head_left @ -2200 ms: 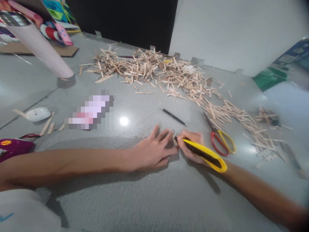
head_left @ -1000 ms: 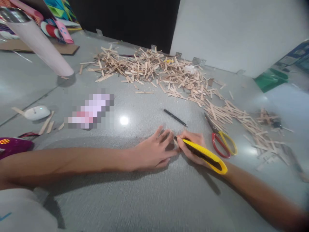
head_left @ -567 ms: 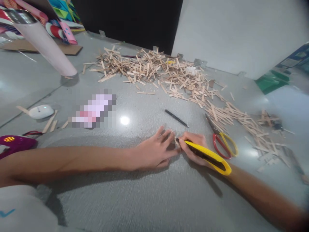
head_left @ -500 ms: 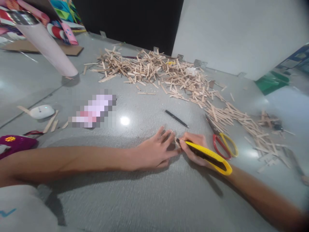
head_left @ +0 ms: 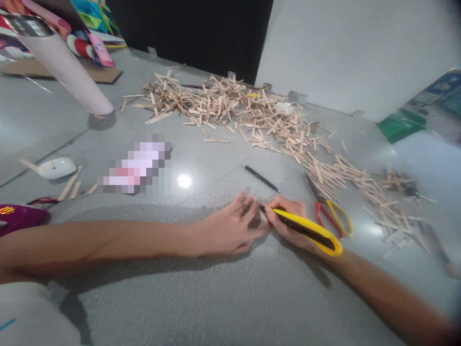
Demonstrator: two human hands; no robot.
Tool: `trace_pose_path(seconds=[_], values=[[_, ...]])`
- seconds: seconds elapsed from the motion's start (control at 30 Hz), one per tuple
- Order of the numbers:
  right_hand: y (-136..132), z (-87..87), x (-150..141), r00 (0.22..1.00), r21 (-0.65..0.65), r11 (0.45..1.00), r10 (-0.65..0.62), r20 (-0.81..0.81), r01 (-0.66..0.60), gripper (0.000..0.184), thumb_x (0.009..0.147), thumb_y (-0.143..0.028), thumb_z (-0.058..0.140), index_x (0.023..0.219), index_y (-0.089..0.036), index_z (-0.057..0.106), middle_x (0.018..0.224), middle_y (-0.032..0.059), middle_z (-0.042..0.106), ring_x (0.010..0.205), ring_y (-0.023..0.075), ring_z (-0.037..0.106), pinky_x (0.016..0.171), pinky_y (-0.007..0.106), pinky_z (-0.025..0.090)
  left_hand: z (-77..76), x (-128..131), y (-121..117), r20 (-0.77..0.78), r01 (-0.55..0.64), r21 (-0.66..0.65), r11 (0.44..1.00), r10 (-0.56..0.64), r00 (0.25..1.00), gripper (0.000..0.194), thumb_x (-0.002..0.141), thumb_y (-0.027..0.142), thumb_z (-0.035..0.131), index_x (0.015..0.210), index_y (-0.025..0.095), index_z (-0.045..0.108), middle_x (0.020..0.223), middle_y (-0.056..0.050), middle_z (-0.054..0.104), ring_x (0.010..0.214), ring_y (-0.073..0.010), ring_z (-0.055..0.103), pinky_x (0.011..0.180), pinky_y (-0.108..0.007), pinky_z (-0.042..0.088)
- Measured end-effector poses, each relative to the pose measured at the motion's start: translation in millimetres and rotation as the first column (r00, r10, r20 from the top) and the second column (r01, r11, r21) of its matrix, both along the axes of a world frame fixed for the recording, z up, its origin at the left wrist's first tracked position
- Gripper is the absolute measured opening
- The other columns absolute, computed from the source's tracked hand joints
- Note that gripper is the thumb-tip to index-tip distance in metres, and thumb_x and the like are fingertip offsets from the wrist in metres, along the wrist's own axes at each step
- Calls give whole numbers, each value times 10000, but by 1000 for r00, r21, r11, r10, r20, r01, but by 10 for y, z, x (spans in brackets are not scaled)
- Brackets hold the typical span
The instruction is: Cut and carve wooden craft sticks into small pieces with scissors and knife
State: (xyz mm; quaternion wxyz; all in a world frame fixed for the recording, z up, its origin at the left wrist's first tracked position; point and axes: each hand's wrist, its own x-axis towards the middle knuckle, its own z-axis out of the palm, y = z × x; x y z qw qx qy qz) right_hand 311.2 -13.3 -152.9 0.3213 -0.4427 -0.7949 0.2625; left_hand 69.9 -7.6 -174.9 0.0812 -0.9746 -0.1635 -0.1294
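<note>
My right hand point(head_left: 288, 221) grips a yellow and black box cutter point(head_left: 309, 231) low over the table, its tip pointing left toward my other hand. My left hand point(head_left: 230, 226) rests on the tabletop with bent fingers, its fingertips pressing down a small piece of wooden stick point(head_left: 264, 217). Most of that piece is hidden by the fingers. The cutter's tip meets the spot between both hands; the blade itself is too small to make out. Just beyond lies a black pen point(head_left: 262, 179). Scissors point(head_left: 333, 218) with red and yellow handles lie right of my right hand.
A long heap of wooden sticks point(head_left: 216, 103) spreads along the back and down the right side. On the left are a white mouse point(head_left: 57, 168), a blurred-out pink object point(head_left: 139, 166), a purple item point(head_left: 23, 218) and a tall pale pink tumbler point(head_left: 68, 72). The grey table point(head_left: 201, 302) extends toward me.
The view has shifted slightly, so most things sit a little further left. Both hands and the box cutter keep nearly the same pose, with the cutter's rear end slightly higher in view.
</note>
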Motion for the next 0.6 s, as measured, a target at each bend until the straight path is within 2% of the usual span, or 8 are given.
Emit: trace_pose_path(seconds=[0.2, 0.4, 0.6], values=[[1, 10, -5, 1000, -8, 1000, 3, -11, -3, 263, 1048, -244, 619, 786, -248, 594, 643, -45, 604, 541, 134, 549, 545, 280, 427, -6, 0, 1, -28, 1, 25, 1000, -1, 1000, 590, 1027, 436, 665, 1562, 216, 546, 1479, -229, 654, 1451, -451, 571, 1252, -687, 379], [9, -6, 12, 999, -5, 999, 36, -23, -36, 267, 1067, -241, 592, 800, -253, 577, 661, -41, 585, 542, 143, 539, 546, 297, 428, -3, -4, 1, -2, 4, 3, 1000, -4, 1000, 575, 1013, 425, 692, 1531, 209, 570, 1482, -221, 652, 1448, -441, 575, 1253, -684, 388], [44, -58, 71, 995, -29, 995, 100, 22, -99, 283, 1079, -243, 586, 799, -263, 546, 688, -34, 581, 574, 159, 545, 579, 318, 442, 25, 1, -11, 9, -8, -20, 1000, 8, 1000, 467, 1027, 407, 656, 1462, 240, 628, 1483, -193, 651, 1463, -432, 550, 1284, -701, 314]])
